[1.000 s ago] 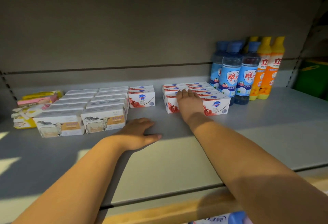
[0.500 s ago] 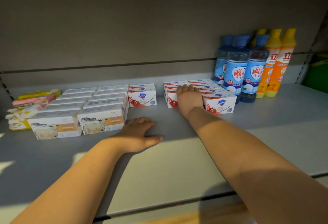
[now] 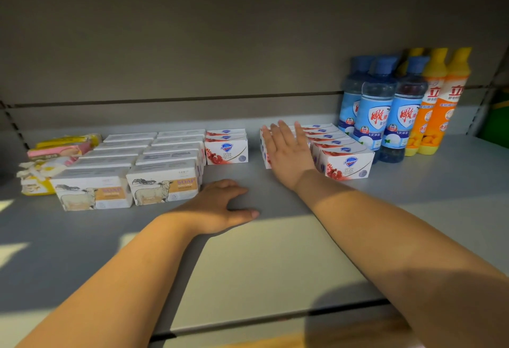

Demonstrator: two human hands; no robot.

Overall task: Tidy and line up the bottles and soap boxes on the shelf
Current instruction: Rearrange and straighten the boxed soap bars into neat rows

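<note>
On the grey shelf (image 3: 275,265), my right hand (image 3: 289,152) lies flat with spread fingers on a row of white-and-red soap boxes (image 3: 344,159) at centre right. A separate short row of the same boxes (image 3: 226,149) stands further left, with a gap between. Two rows of white sheep-print soap boxes (image 3: 162,182) fill the left. My left hand (image 3: 220,207) rests palm-down on the shelf in front of them, holding nothing. Blue-capped bottles (image 3: 374,110) and orange bottles (image 3: 440,105) stand upright at the right rear.
Yellow and pink wrapped soaps (image 3: 52,160) lie loosely piled at the far left. The shelf's back wall (image 3: 192,58) rises behind everything. A green object (image 3: 495,119) shows past the upright at the far right.
My right hand has opened its fingers wider over the white-and-red box row. The view has drifted left and closer. My left hand stays where it was.
</note>
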